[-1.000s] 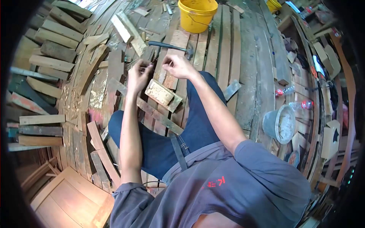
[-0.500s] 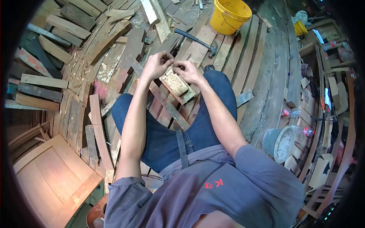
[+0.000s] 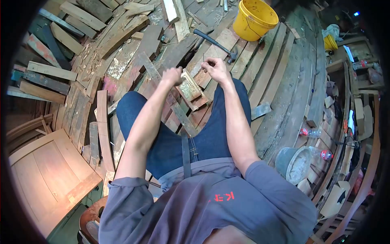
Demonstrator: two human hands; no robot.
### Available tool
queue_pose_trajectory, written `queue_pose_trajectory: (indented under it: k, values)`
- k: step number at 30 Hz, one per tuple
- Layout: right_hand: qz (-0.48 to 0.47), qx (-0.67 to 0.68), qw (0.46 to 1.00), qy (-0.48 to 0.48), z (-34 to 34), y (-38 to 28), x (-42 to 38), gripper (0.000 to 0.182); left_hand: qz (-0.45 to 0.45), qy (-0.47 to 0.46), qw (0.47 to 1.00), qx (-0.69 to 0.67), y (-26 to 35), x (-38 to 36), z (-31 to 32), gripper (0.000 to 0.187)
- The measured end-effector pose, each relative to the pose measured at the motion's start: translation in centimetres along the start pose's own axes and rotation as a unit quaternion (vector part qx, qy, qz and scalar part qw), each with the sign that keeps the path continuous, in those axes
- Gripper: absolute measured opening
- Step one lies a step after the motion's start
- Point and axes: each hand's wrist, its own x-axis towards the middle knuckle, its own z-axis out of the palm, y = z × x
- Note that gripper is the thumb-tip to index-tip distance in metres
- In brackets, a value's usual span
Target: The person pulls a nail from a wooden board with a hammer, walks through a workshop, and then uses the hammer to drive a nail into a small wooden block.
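Note:
Between my knees lies a small pale wooden block (image 3: 189,88) on a wider piece of board. My left hand (image 3: 172,76) is curled closed at the block's upper left edge, its fingertips turned away from view. To the right of the block, my right hand (image 3: 218,70) hovers with thumb and forefinger drawn together in a pinch; I cannot tell what, if anything, is in it. A claw hammer (image 3: 214,42) with a dark handle rests on the planks just beyond my right hand.
A yellow bucket (image 3: 255,20) stands past the hammer. Stacked wood offcuts (image 3: 53,71) fill the left side, with a panelled wooden door (image 3: 53,179) at lower left. On the right are a grey bucket (image 3: 293,164), plastic bottles (image 3: 310,133) and more timber.
My hands were close together above the block and are now apart. The right moved right, the left dropped lower beside the block. The camera view has shifted slightly.

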Motion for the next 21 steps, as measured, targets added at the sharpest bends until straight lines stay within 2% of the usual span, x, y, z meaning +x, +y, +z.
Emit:
queue_pose_trajectory:
  k: [2,3,6,8,9,12,13,16,17,20,21]
  values:
    - [-0.007,0.021,1.000,0.018,-0.3,0.8,0.3,0.016,-0.069,-0.044,0.995,-0.058,1.1,1.2,2.7,0.071]
    - [-0.002,0.019,1.000,0.022,-0.5,1.0,0.4,0.016,-0.083,-0.044,0.993,-0.076,1.3,2.2,4.5,0.100]
    - [0.012,0.015,0.999,0.041,-0.7,1.3,0.8,0.017,-0.133,-0.143,0.966,-0.171,2.6,4.2,8.0,0.098]
    - [0.010,0.028,0.998,0.054,-0.7,2.0,0.9,0.017,-0.171,-0.056,0.975,-0.132,4.5,3.8,10.1,0.101]
    - [0.027,0.051,0.997,0.044,-0.9,2.0,0.7,0.018,-0.213,-0.088,0.956,-0.183,5.3,3.4,9.7,0.109]
    - [0.026,0.020,0.998,0.049,-1.4,1.3,0.2,0.018,-0.325,-0.038,0.911,-0.253,6.7,2.6,10.9,0.118]
    - [0.021,0.031,0.998,0.044,-1.4,1.7,0.4,0.018,-0.322,-0.026,0.907,-0.269,6.4,2.9,11.5,0.125]
    - [0.025,0.045,0.998,0.035,-1.1,2.3,0.7,0.018,-0.327,-0.011,0.882,-0.338,5.3,3.0,12.1,0.126]
    - [0.025,0.057,0.997,0.035,-1.1,2.5,0.7,0.018,-0.327,0.036,0.879,-0.346,5.4,2.4,11.8,0.126]
    - [0.030,0.094,0.994,0.050,-1.0,3.2,0.9,0.017,-0.325,0.083,0.862,-0.379,5.0,1.9,9.4,0.116]
    - [0.020,0.107,0.993,0.055,-1.0,3.4,0.9,0.016,-0.294,0.124,0.855,-0.409,4.3,2.1,9.1,0.106]
